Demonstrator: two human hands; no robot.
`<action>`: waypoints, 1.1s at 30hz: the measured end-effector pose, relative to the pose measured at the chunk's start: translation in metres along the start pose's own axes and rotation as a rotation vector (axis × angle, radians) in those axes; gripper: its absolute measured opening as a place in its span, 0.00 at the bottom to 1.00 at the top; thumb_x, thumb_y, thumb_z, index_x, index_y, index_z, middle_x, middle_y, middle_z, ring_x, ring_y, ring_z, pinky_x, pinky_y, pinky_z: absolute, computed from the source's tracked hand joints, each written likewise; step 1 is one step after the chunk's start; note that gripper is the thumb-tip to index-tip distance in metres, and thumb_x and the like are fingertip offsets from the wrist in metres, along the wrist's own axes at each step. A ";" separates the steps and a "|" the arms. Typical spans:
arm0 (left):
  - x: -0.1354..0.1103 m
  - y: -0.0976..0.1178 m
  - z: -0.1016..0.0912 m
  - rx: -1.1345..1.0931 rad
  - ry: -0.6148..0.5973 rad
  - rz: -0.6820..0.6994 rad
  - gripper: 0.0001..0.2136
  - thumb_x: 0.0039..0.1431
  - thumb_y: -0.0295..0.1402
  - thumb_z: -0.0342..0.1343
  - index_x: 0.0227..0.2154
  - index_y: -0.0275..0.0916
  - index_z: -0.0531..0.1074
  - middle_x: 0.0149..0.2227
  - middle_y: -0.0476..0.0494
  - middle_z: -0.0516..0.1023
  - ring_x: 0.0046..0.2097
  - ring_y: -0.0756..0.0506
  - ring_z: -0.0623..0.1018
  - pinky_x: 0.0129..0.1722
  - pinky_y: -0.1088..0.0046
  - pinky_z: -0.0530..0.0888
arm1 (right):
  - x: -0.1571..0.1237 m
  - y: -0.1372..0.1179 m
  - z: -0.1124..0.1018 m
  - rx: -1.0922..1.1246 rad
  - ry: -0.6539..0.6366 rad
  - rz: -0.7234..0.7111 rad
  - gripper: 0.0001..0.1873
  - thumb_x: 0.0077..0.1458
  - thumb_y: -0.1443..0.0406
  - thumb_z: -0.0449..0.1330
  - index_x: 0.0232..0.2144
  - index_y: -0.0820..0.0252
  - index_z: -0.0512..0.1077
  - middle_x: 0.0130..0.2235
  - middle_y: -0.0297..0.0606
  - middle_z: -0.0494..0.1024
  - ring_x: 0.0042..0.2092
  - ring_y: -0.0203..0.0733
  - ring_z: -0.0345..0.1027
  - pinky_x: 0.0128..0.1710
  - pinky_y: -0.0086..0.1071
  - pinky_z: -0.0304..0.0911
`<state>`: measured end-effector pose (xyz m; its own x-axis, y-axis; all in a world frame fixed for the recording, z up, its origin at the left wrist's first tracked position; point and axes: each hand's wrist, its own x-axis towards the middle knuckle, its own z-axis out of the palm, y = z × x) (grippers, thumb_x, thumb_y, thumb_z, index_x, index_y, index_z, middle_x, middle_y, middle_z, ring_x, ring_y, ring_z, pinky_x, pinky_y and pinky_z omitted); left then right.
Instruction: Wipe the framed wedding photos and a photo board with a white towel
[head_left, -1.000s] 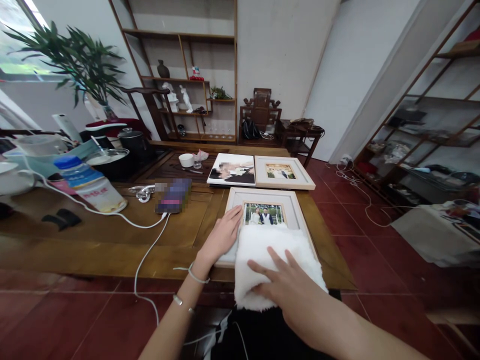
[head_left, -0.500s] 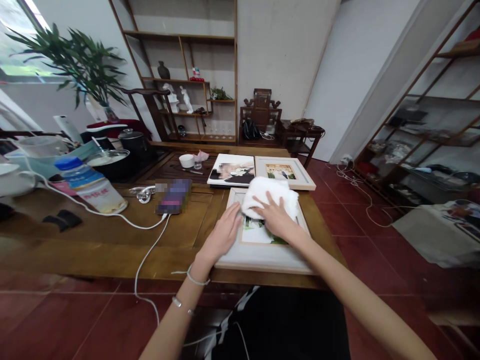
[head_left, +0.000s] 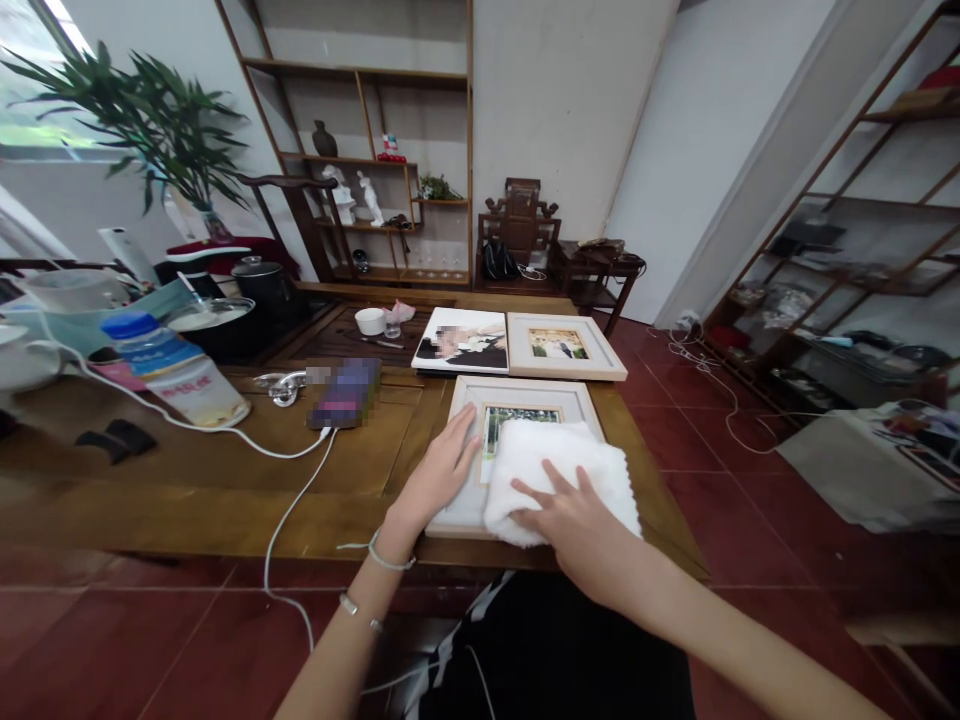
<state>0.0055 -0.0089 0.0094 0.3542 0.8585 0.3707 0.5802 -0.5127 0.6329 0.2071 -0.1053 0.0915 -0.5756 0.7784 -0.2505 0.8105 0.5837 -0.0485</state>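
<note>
A light wooden picture frame [head_left: 594,412] lies flat on the table in front of me, a small photo with greenery inside its pale mat. Along its left side rests my left hand [head_left: 442,465], fingers stretched out and holding nothing. A folded white fluffy cloth [head_left: 570,445] covers the frame's lower right part and some of the photo. My right hand [head_left: 577,515] presses on the cloth from above, fingers spread and lying flat rather than wrapped round it.
Behind lie a second framed picture [head_left: 606,350] and a white-edged photo panel [head_left: 465,340]. Left on the wooden table [head_left: 360,505] are a phone [head_left: 345,395] with white cable, a blue-capped bottle [head_left: 180,375], a dark pot [head_left: 261,285] and a white cup [head_left: 370,321].
My right hand and the cloth have moved toward me and slightly right, from the frame's upper part to its lower right. The photo's upper part now shows. My left hand stays at the left edge.
</note>
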 end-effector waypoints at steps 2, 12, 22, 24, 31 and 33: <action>-0.001 -0.001 0.001 0.041 -0.044 0.015 0.23 0.68 0.38 0.41 0.61 0.34 0.57 0.65 0.35 0.58 0.66 0.43 0.58 0.65 0.60 0.56 | -0.011 0.011 -0.003 -0.008 -0.021 0.067 0.38 0.39 0.80 0.52 0.54 0.55 0.69 0.63 0.40 0.61 0.64 0.69 0.43 0.55 0.70 0.45; -0.001 -0.003 0.004 0.166 -0.136 0.021 0.21 0.68 0.34 0.40 0.62 0.37 0.57 0.65 0.39 0.58 0.66 0.43 0.57 0.63 0.57 0.58 | 0.008 0.082 -0.055 -0.197 0.346 0.426 0.36 0.47 0.80 0.46 0.57 0.55 0.66 0.47 0.51 0.76 0.45 0.57 0.72 0.41 0.49 0.66; 0.002 -0.004 0.003 0.144 -0.116 0.051 0.17 0.67 0.34 0.42 0.56 0.38 0.65 0.60 0.35 0.66 0.62 0.39 0.64 0.58 0.54 0.65 | 0.129 0.056 -0.010 -0.113 0.294 -0.144 0.37 0.49 0.82 0.47 0.60 0.56 0.60 0.64 0.42 0.59 0.66 0.45 0.43 0.62 0.49 0.42; 0.002 -0.005 0.003 0.134 -0.114 0.073 0.17 0.67 0.34 0.42 0.56 0.39 0.64 0.60 0.36 0.65 0.62 0.39 0.64 0.58 0.54 0.65 | 0.125 0.064 -0.007 -0.096 0.279 -0.101 0.38 0.48 0.82 0.46 0.61 0.55 0.60 0.62 0.44 0.62 0.66 0.45 0.45 0.61 0.49 0.44; 0.000 -0.004 0.004 0.122 -0.119 0.037 0.21 0.67 0.35 0.42 0.61 0.38 0.58 0.64 0.38 0.59 0.65 0.41 0.59 0.63 0.55 0.59 | 0.065 0.115 -0.016 -0.082 0.211 0.115 0.41 0.41 0.84 0.45 0.55 0.53 0.69 0.55 0.43 0.73 0.63 0.48 0.54 0.57 0.48 0.50; 0.000 -0.002 0.003 0.131 -0.129 0.024 0.21 0.67 0.35 0.41 0.62 0.38 0.58 0.64 0.38 0.59 0.65 0.41 0.58 0.62 0.55 0.60 | 0.048 0.124 -0.021 -0.088 0.208 0.169 0.40 0.41 0.84 0.45 0.53 0.53 0.71 0.51 0.42 0.76 0.60 0.49 0.60 0.53 0.44 0.57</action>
<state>0.0068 -0.0080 0.0063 0.4556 0.8420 0.2889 0.6581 -0.5371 0.5277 0.2776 0.0097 0.0937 -0.4505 0.8918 -0.0431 0.8896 0.4524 0.0634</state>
